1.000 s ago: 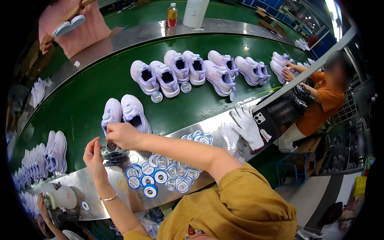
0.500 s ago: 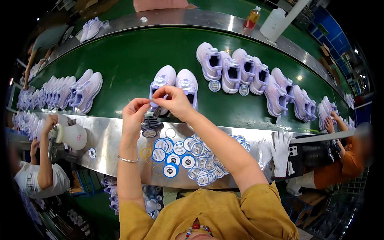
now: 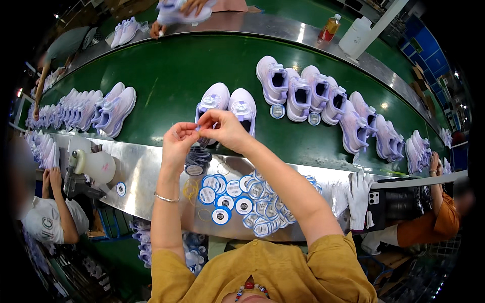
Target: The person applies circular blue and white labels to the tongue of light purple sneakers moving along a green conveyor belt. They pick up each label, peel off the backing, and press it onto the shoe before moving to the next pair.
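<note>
In the head view, the left hand [image 3: 178,143] and the right hand [image 3: 225,129] are raised together over the near edge of the green conveyor belt [image 3: 166,76], fingertips almost meeting. Both are curled nearly closed, thumb against forefinger, pinching something small and pale between them; it is too small to tell what it is. Just behind the hands stands a pair of white sneakers [image 3: 227,103], toes pointing away from the person, each with a round tag lying on its tongue. The shoes are pale lilac-white with thick soles, side by side and touching.

Below the hands, on the steel ledge [image 3: 141,174], lies a heap of round blue-and-white tags [image 3: 242,199], overlapping one another, with a dark stack of discs [image 3: 196,159] just beside the left wrist. A few yellow rubber bands [image 3: 191,189] lie near that stack. Farther right on the belt a row of matching sneakers [image 3: 323,103] curves away, and another row [image 3: 86,108] sits at the left. White gloves [image 3: 357,199] rest on the ledge to the right.
</note>
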Available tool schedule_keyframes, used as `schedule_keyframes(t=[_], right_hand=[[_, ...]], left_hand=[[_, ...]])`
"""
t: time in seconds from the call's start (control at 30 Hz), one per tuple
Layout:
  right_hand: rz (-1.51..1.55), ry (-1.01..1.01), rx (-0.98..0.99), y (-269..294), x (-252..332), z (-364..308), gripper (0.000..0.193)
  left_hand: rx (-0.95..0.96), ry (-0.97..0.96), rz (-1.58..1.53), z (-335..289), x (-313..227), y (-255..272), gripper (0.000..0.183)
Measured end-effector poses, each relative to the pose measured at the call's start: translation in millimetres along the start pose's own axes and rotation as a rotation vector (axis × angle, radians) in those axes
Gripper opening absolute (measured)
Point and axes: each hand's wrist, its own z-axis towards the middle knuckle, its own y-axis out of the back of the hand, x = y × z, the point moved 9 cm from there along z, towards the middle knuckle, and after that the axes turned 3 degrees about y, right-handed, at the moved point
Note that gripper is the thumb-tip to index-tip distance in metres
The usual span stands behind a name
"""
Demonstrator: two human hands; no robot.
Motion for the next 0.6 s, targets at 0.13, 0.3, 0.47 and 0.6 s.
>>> schedule_keyframes(t=[0.13, 0.3, 0.47, 0.6], right_hand=[[-0.032, -0.005, 0.027, -7, 1, 0, 0.019], [-0.996, 0.4, -0.212, 5, 64, -38, 0.025], [-1.232, 0.178, -0.193, 15, 17, -71, 0.022], [-1.228, 0.089, -0.125, -2, -33, -14, 0.021]], left_hand=[[-0.063, -0.066, 0.131, -8, -8, 6, 0.026], [-0.315, -0.34, 0.458, -39, -67, 55, 0.03], [-0.443, -0.445, 0.43, -63, -76, 123, 0.033], [-0.497, -0.579, 0.636, -38, -15, 159, 0.033]])
